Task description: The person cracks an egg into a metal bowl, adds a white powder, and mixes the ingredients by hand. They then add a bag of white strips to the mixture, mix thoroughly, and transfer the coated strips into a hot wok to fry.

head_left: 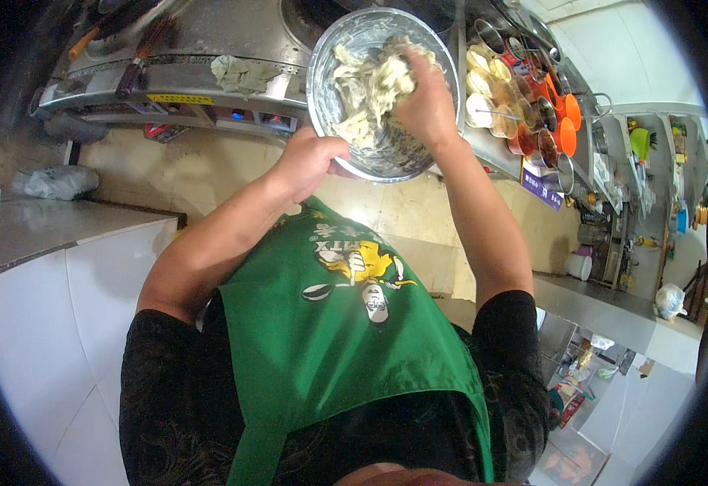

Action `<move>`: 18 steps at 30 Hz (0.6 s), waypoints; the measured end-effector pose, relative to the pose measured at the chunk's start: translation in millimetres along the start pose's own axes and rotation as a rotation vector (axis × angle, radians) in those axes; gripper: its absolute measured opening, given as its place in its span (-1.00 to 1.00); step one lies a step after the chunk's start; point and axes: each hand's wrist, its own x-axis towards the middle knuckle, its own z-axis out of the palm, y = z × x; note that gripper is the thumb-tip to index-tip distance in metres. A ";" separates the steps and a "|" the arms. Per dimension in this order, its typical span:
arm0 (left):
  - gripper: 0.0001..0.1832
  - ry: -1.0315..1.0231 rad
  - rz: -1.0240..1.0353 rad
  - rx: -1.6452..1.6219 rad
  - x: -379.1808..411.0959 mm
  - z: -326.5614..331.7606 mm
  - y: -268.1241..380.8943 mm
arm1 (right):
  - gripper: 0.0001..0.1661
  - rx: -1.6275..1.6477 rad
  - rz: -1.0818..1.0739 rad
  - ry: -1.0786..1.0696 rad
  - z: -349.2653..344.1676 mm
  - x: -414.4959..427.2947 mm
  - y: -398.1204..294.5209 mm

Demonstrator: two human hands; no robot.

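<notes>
A round metal mixing bowl (320,103) is tilted towards me, over the front edge of the stove counter. Pale, wet, batter-coated strips (354,91) lie in it, and whitish smears cover its inner wall; what food they are is unclear. My left hand (314,157) grips the bowl's near left rim, thumb over the edge and fingers beneath. Inside the bowl on the right, my right hand (427,100) clutches part of the coated mass. Its fingertips are sunk in the mixture and slightly blurred.
A steel stove counter (202,36) bears a crumpled cloth (241,74) and a dark-handled brush (141,54). At right stand several seasoning containers (548,115), some with orange handles (566,133), beside pale bowls (480,109). A white-fronted counter (25,291) is at left.
</notes>
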 end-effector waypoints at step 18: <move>-0.61 0.037 -0.027 -0.094 -18.0 -4.6 -14.8 | -0.46 0.598 0.151 -0.281 -70.2 -7.3 -38.4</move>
